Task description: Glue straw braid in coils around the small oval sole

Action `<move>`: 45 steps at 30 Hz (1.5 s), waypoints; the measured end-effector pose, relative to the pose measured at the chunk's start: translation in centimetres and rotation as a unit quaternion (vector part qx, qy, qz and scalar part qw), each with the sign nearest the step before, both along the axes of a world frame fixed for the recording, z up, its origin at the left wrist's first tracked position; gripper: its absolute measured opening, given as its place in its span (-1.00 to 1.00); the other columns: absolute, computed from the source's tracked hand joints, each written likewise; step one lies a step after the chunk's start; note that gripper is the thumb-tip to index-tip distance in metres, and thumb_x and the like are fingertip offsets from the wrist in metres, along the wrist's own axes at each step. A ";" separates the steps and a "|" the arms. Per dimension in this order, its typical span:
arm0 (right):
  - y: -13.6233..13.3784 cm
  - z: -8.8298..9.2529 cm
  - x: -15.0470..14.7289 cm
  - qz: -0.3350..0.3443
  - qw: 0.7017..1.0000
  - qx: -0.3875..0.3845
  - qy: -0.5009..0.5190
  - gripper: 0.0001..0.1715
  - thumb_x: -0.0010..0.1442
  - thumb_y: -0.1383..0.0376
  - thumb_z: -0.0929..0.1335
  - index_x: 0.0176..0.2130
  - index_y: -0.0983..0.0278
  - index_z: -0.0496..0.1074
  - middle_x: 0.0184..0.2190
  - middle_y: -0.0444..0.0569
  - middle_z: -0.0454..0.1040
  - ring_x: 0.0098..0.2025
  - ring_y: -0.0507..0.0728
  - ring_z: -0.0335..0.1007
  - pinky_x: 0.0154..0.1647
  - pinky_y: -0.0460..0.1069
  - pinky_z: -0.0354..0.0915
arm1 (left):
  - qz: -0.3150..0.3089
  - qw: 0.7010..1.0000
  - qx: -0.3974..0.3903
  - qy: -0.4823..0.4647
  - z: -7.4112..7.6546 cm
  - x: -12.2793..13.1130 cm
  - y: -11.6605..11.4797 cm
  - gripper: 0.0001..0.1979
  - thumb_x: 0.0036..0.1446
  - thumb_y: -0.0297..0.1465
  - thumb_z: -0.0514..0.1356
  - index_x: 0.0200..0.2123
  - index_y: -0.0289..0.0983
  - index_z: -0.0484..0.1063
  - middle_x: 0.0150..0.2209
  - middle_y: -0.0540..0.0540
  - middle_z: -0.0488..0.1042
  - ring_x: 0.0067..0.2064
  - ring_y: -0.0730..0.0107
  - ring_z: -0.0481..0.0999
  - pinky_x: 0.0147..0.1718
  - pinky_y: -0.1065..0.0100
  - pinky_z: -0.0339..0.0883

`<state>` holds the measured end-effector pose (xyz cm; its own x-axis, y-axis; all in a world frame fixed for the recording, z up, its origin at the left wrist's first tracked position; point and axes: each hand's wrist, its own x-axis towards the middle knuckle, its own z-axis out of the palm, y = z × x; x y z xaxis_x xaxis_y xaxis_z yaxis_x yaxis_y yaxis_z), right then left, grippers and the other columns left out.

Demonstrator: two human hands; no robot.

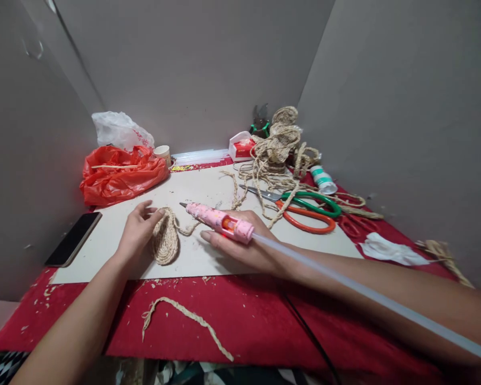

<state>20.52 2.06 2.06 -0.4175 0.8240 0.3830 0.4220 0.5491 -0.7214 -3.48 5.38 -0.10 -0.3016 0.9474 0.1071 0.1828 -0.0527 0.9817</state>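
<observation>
Pinching tilted braided-straw coil [166, 243] by upper rim with left hand [140, 227], over white board [208, 184] on desk [256, 315] | gripping pink glue gun [208, 215] in right hand [256, 254], pointed toward coil | best, probably — glue lightly along rim, press braid tail [189, 231] snug, avoid touching nozzle [183, 205]

The braided coil [166, 241] is rough, matt fibre, the red bag [122, 179] crinkled, glossy plastic.
</observation>
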 end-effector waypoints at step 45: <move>0.8 -3.4 -0.7 -0.142 0.927 0.337 -0.082 -0.74 0.26 0.20 0.28 -0.43 0.25 0.21 -0.59 -0.19 0.25 -0.60 -0.03 0.18 -0.54 -0.10 0.03 | -0.199 0.656 0.568 0.455 2.5 11.9 -9.9 -0.85 0.10 -0.56 0.09 -0.27 -0.44 0.44 -0.36 -0.24 0.58 -0.46 0.32 0.51 -0.53 0.34 0.42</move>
<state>19.81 2.86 -1.38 -0.3178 0.5061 0.8018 0.6922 0.7018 -0.1686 8.43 -4.56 2.41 0.6249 0.0839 0.7762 0.4152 -0.8777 -0.2394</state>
